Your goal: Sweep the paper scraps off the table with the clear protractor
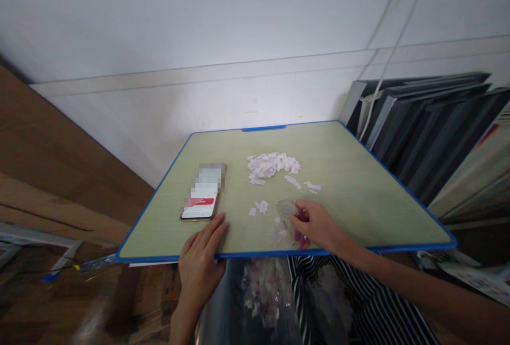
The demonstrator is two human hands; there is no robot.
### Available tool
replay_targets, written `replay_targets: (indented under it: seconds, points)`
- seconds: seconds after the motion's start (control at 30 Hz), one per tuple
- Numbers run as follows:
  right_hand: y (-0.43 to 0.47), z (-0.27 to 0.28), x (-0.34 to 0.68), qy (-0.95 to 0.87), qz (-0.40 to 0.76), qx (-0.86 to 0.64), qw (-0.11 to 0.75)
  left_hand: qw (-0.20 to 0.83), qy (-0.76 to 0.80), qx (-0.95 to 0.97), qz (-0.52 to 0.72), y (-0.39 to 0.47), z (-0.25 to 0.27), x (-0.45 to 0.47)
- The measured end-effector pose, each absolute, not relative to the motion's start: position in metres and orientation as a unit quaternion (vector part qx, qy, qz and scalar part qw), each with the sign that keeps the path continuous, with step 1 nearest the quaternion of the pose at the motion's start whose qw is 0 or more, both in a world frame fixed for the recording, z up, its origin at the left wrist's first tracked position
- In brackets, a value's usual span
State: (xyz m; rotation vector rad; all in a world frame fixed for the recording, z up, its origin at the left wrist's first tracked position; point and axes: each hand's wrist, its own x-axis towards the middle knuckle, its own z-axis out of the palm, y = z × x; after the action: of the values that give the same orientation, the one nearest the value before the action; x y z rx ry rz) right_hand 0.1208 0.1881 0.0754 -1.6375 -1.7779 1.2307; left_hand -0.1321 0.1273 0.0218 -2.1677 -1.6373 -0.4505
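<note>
My right hand (313,223) is closed on a thin see-through plastic piece (286,208), whose curved edge carries faint lines; it looks like a protractor, but blur hides its exact kind. Something reddish shows below those fingers. Small white paper slips (281,234) lie blurred against the plastic piece near the front edge. My left hand (202,252) rests flat at the table's front edge, fingers stretched out and holding nothing. Just beyond its fingertips lies a phone (203,196) with a lit screen. A heap of paper slips (273,165) sits farther back, with a few loose ones (261,207) between.
The table (358,185) has a light green top and blue rim, against a white wall. Below its front edge, an open clear bag (265,292) holds many paper slips. Dark flat panels (430,127) lean at the right; cardboard (71,137) stands at the left.
</note>
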Motion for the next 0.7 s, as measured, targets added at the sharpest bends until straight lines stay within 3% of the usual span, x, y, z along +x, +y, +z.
replay_targets:
  seconds: [0.23,0.47,0.7]
  points:
    - [0.201,0.082,0.119,-0.662,0.460,-0.560,0.193,0.193,-0.581,-0.774,-0.163,0.127,0.024,-0.131]
    - [0.221,0.085,0.173,-0.761,0.375,-0.501,0.170,0.189,-0.585,-0.772,-0.163,0.126,0.024,-0.130]
    - [0.213,0.077,0.148,-0.788,0.358,-0.482,0.137,0.180,-0.590,-0.769,-0.166,0.126,0.026,-0.129]
